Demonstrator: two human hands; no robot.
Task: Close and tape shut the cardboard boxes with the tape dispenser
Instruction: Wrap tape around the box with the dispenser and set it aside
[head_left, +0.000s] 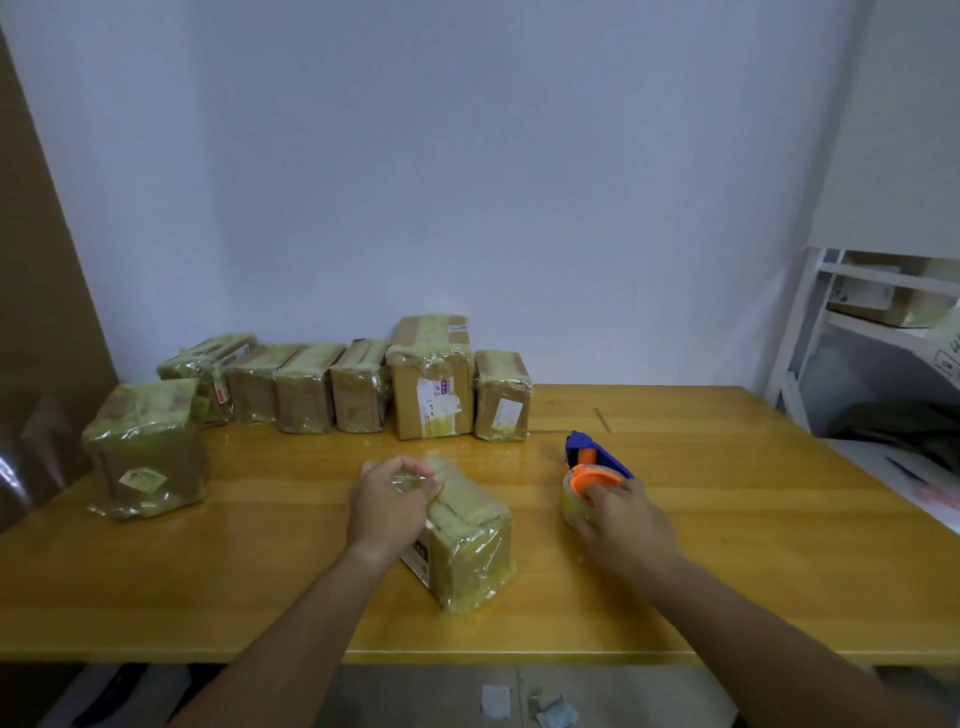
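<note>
Box in front: a small cardboard box (467, 540) lies on the wooden table (727, 545), near the front edge and a little left of the tape dispenser; it is closed and wrapped in glossy clear tape, with a white label showing on its near left side. What is inside cannot be seen.
Back row: seven taped boxes (343, 389) stand side by side along the wall, all closed; the tallest box (431, 379) carries a white shipping label.
Left box: one more taped box (148, 449) stands apart near the table's left edge, closed, with a small pale sticker on its front.
Tape dispenser: the blue and orange tape dispenser (595, 478) sits on the table just right of the front box, its clear roll toward the person.
Left hand: the left hand (389, 501) rests on the far top end of the front box, fingers curled and pinching a crumpled bit of clear tape there.
Right hand: the right hand (621, 519) lies over the dispenser's roll, fingers curled round it.
Shelf: a white shelf (831, 312) at the right holds another box.
</note>
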